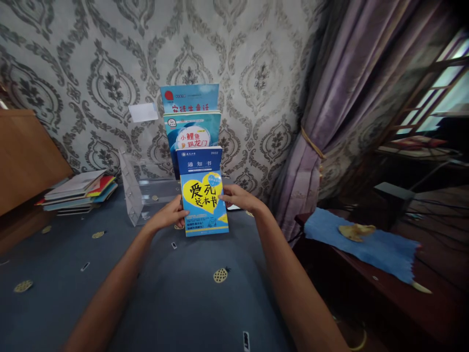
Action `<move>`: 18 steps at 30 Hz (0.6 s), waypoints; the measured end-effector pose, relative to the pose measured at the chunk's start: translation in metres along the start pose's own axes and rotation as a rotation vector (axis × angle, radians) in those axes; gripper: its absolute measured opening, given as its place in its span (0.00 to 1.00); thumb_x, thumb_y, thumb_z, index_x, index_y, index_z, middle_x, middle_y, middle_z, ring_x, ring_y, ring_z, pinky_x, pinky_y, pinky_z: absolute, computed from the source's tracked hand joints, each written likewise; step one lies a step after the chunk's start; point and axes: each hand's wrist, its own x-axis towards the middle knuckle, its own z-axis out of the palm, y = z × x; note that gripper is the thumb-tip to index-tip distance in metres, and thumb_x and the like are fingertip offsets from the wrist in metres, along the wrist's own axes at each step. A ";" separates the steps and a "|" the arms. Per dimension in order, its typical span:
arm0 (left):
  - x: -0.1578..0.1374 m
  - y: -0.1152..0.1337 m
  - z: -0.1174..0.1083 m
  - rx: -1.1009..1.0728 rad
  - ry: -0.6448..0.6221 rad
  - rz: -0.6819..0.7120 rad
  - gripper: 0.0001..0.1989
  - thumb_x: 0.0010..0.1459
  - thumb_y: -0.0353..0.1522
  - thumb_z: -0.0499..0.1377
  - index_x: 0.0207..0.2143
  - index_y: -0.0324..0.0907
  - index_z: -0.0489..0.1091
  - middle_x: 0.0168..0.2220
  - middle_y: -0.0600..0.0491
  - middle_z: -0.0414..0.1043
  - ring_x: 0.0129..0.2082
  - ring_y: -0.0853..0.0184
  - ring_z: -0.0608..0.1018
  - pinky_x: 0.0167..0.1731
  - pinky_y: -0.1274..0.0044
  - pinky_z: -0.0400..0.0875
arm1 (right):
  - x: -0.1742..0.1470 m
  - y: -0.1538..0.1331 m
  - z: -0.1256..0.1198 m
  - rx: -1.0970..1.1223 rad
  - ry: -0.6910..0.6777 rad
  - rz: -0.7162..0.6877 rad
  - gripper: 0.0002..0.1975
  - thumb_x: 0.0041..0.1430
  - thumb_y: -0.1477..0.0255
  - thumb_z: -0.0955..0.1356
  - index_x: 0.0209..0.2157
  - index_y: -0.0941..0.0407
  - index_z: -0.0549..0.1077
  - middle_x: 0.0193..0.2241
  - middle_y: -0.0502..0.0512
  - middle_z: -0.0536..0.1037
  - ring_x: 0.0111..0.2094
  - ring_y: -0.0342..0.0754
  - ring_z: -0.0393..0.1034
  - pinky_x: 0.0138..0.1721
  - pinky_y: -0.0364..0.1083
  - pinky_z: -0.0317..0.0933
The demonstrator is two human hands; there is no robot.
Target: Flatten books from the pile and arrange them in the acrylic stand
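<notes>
A small blue book with a yellow heart on its cover (pixel 204 215) stands nearly upright at the front of a stepped row of books. My left hand (pixel 170 214) grips its left edge, with the thumb on the cover. On the right edge, my right hand (pixel 240 197) holds the same book between thumb and fingers. Right behind it rises a dark blue booklet marked 2022 (pixel 200 160). Farther back and higher are a teal picture book (pixel 176 132) and a light blue book (pixel 194 95). A clear plastic rack (pixel 132 195) extends to the left; its part behind the books is hidden.
A pile of books and papers (pixel 78 183) lies at the left beside a brown wooden panel (pixel 29 161). Patterned wallpaper (pixel 256 73) and a tied purple curtain (pixel 311 122) bound the back. A blue cloth (pixel 330 234) covers part of a dark red surface at the right.
</notes>
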 end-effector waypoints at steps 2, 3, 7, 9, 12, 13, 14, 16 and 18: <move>0.001 0.005 0.000 -0.003 0.021 0.023 0.25 0.54 0.44 0.65 0.46 0.44 0.57 0.26 0.58 0.73 0.21 0.68 0.77 0.21 0.77 0.74 | 0.001 -0.002 -0.002 0.028 0.016 0.007 0.09 0.58 0.68 0.68 0.38 0.57 0.76 0.29 0.54 0.79 0.27 0.47 0.73 0.29 0.47 0.70; 0.001 0.007 0.000 -0.005 0.030 0.034 0.25 0.54 0.45 0.64 0.46 0.44 0.57 0.26 0.58 0.73 0.21 0.69 0.77 0.21 0.78 0.73 | 0.002 -0.004 -0.003 0.031 0.036 -0.003 0.09 0.57 0.68 0.68 0.37 0.57 0.75 0.29 0.54 0.79 0.27 0.47 0.72 0.28 0.47 0.69; 0.000 0.018 0.001 -0.004 0.063 0.053 0.24 0.54 0.44 0.65 0.44 0.45 0.56 0.26 0.58 0.71 0.21 0.69 0.76 0.20 0.78 0.72 | 0.002 -0.009 -0.003 0.035 0.082 -0.042 0.09 0.56 0.67 0.68 0.37 0.57 0.74 0.31 0.55 0.79 0.27 0.46 0.70 0.24 0.44 0.65; 0.001 0.023 0.001 0.002 0.088 0.065 0.25 0.53 0.44 0.65 0.45 0.45 0.56 0.26 0.58 0.71 0.22 0.70 0.76 0.21 0.79 0.73 | 0.002 -0.013 -0.003 0.036 0.102 -0.053 0.10 0.57 0.66 0.67 0.38 0.57 0.74 0.32 0.55 0.78 0.27 0.45 0.69 0.22 0.43 0.63; 0.001 0.027 0.001 0.021 0.137 0.088 0.27 0.53 0.44 0.64 0.47 0.44 0.56 0.26 0.59 0.70 0.22 0.70 0.75 0.20 0.79 0.72 | 0.003 -0.017 -0.002 0.027 0.154 -0.083 0.10 0.58 0.65 0.66 0.37 0.57 0.72 0.30 0.54 0.77 0.25 0.45 0.67 0.20 0.42 0.60; 0.002 0.029 0.000 0.033 0.157 0.098 0.27 0.53 0.44 0.64 0.49 0.43 0.56 0.26 0.59 0.70 0.22 0.70 0.75 0.20 0.79 0.72 | 0.004 -0.018 -0.002 0.018 0.172 -0.098 0.10 0.58 0.65 0.66 0.37 0.56 0.72 0.29 0.54 0.76 0.26 0.45 0.67 0.21 0.43 0.61; 0.002 0.030 -0.001 0.050 0.180 0.108 0.28 0.54 0.44 0.63 0.50 0.43 0.56 0.26 0.59 0.70 0.22 0.70 0.75 0.20 0.80 0.72 | 0.005 -0.018 -0.002 0.007 0.189 -0.113 0.09 0.58 0.65 0.66 0.36 0.56 0.72 0.28 0.53 0.75 0.26 0.46 0.67 0.21 0.43 0.62; 0.004 0.033 -0.002 0.095 0.235 0.134 0.28 0.55 0.43 0.62 0.52 0.43 0.56 0.26 0.59 0.70 0.22 0.70 0.75 0.19 0.81 0.71 | 0.009 -0.020 -0.002 -0.022 0.227 -0.139 0.09 0.59 0.64 0.65 0.35 0.55 0.71 0.27 0.52 0.73 0.27 0.47 0.68 0.24 0.45 0.65; 0.006 0.035 -0.005 0.159 0.311 0.159 0.27 0.56 0.42 0.60 0.54 0.42 0.57 0.27 0.58 0.70 0.21 0.70 0.75 0.18 0.81 0.71 | 0.013 -0.021 -0.001 -0.072 0.283 -0.160 0.08 0.60 0.64 0.65 0.34 0.55 0.70 0.26 0.51 0.72 0.27 0.48 0.69 0.26 0.47 0.66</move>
